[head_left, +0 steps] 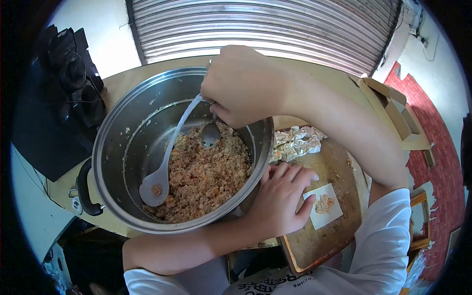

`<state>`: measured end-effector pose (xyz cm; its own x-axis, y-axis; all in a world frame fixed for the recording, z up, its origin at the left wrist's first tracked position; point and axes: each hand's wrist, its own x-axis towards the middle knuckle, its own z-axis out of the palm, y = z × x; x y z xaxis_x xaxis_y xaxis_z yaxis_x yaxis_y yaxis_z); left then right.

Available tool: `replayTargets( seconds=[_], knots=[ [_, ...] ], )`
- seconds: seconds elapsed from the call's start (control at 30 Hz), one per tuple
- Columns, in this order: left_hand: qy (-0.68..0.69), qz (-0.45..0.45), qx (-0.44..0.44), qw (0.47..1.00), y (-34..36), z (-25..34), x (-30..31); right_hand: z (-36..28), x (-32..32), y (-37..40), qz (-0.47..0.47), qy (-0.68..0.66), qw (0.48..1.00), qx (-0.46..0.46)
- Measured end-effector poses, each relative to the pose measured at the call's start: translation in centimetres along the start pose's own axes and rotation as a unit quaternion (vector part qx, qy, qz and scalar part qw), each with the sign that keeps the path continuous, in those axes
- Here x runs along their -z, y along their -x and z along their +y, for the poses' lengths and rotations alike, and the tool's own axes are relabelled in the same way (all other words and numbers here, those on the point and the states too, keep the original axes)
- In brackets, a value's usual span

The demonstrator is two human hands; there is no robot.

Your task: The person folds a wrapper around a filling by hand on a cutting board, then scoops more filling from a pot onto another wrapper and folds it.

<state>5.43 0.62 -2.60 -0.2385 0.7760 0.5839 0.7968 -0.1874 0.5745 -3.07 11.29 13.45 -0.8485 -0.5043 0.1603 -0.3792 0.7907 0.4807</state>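
Observation:
My right hand point(241, 86) is closed around the handle of a metal spoon point(211, 132), whose bowl rests at the crumbly, minced filling point(209, 169) in a large steel pot point(105, 162). Beside it, a white ladle point(157, 182) leans inside the pot with a little filling in its bowl; its handle passes close to my right hand. My left hand point(285, 201) lies with fingers apart by the pot's right rim, over the tray point(339, 162). Its thumb is at the edge of a square white wrapper point(322, 221), which bears a small heap of filling point(324, 203).
Crumpled foil point(297, 142) lies at the tray's back left. An opened cardboard box point(393, 108) is at the table's right side. Dark equipment point(73, 78) stands on the left, near the pot's black side handle point(86, 191). A roller shutter point(260, 24) rises behind the table.

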Motion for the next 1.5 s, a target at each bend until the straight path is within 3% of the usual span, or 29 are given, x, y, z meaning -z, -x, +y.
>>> replayTargets(
  seconds=[0.1, 0.17, 0.5, 0.6, 0.67, 0.73, 0.8, 0.87, 0.93, 1.03, 1.17, 1.27, 1.37, 1.5],
  knots=[
    [0.003, 0.005, -0.005, 1.0, 0.0, 0.0, 0.0, 0.1, -0.9, 0.1, 0.047, -0.056, 0.997, 0.032],
    [0.008, 0.007, -0.006, 1.0, 0.1, 0.0, 0.0, 0.1, -0.7, 0.2, 0.004, -0.139, 0.99, -0.012],
    [0.003, 0.006, 0.0, 1.0, 0.0, 0.0, 0.0, 1.9, -1.4, 0.8, 0.026, -0.216, 0.975, -0.041],
    [-0.002, 0.005, 0.0, 1.0, 0.0, 0.0, 0.1, 3.0, -0.5, 2.1, 0.063, -0.238, 0.966, -0.074],
    [0.001, 0.002, -0.004, 1.0, 0.0, 0.0, 0.0, 3.4, 1.2, 3.4, 0.013, -0.309, 0.938, -0.157],
    [-0.004, -0.002, -0.003, 1.0, 0.0, 0.0, 0.2, 4.1, 2.0, 5.0, 0.0, -0.319, 0.93, -0.182],
    [0.001, 0.001, -0.012, 1.0, 0.1, -0.1, 0.2, 5.6, 1.9, 7.3, 0.062, -0.344, 0.929, -0.126],
    [-0.017, -0.021, 0.0, 1.0, -0.1, -0.2, 0.2, 5.4, 3.8, 10.6, 0.028, -0.356, 0.918, -0.174],
    [-0.019, -0.022, -0.004, 1.0, -0.2, -0.2, 0.3, 5.4, 4.4, 15.2, 0.099, -0.379, 0.902, -0.184],
    [-0.021, -0.051, 0.006, 0.998, -0.4, 0.1, 0.8, 3.6, 5.5, 21.5, 0.096, -0.424, 0.868, -0.241],
    [-0.054, -0.047, -0.004, 0.997, -0.3, 0.0, 0.7, -0.2, 6.7, 27.5, -0.003, -0.291, 0.919, -0.266],
    [-0.044, -0.08, 0.021, 0.996, -0.5, 0.3, 1.1, -2.8, 5.0, 29.5, 0.007, -0.23, 0.935, -0.272],
    [0.002, -0.025, -0.019, 1.0, -0.5, 0.4, 1.1, -4.8, 5.6, 29.2, -0.016, -0.176, 0.946, -0.271],
    [-0.02, -0.061, -0.085, 0.994, -0.8, 0.9, 1.8, -5.8, 5.4, 29.7, -0.016, -0.129, 0.952, -0.276]
  ],
)
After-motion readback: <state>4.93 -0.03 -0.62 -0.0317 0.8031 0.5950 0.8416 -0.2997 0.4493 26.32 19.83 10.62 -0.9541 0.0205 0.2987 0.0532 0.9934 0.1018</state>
